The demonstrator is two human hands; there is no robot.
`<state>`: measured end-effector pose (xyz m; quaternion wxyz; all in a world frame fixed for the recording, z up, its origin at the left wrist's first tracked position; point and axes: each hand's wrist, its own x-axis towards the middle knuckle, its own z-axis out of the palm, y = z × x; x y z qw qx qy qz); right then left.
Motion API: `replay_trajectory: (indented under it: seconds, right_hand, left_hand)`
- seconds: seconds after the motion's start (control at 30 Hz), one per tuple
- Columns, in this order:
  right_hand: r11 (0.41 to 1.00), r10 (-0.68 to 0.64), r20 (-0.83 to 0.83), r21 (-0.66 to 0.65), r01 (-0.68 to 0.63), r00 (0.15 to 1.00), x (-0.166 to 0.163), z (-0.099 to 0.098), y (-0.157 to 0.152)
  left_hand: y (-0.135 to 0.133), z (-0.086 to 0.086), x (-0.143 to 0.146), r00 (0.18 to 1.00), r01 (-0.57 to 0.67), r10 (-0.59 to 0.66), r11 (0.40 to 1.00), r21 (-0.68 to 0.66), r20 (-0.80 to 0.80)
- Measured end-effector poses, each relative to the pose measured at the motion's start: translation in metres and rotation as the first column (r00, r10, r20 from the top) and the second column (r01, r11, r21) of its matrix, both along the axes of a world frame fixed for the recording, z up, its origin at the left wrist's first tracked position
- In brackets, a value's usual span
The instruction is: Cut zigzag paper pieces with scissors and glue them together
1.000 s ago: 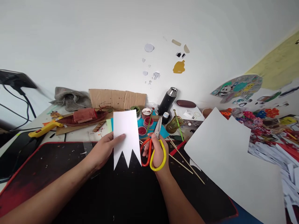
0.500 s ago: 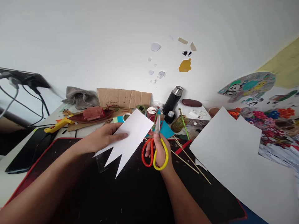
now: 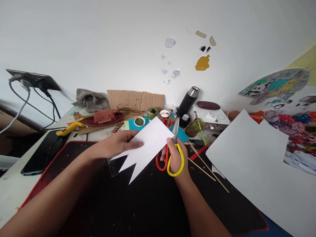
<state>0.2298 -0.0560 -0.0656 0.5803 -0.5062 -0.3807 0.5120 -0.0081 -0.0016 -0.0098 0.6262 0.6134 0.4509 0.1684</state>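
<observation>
My left hand [image 3: 118, 144] pinches a white paper piece [image 3: 145, 148] with a zigzag-cut lower edge, held tilted above the black desk mat [image 3: 74, 184]. My right hand [image 3: 174, 158] grips scissors [image 3: 172, 148] with one red and one yellow handle loop, fingers through the loops. The blades point up and away, just to the right of the paper's upper corner, and look nearly closed.
A large white sheet [image 3: 249, 164] lies to the right, with thin wooden sticks [image 3: 207, 168] beside it. Behind are paint pots [image 3: 152, 113], a black flask [image 3: 187, 100], a red model boat [image 3: 103, 118], cardboard [image 3: 135, 100], a yellow glue gun [image 3: 67, 128] and a phone [image 3: 40, 153] at left.
My left hand has turned the paper from upright to slanted, its zigzag edge swinging down-left. The scissors stayed beside it on the right. The view has shifted left.
</observation>
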Motion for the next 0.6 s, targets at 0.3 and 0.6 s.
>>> replay_trajectory:
  seconds: [0.3, 0.6]
  right_hand:
    - [0.985, -0.174, -0.129, -0.003, 0.175, 0.976, 0.005, -0.002, 0.010]
    - [0.999, -0.018, -0.167, -0.046, 0.010, 0.986, -0.001, -0.003, 0.008]
  left_hand:
    - [0.006, 0.001, -0.011, 0.993, 0.078, -0.065, 0.988, 0.132, -0.102]
    - [0.017, 0.013, -0.027, 0.955, -0.271, 0.292, 0.929, 0.254, -0.050]
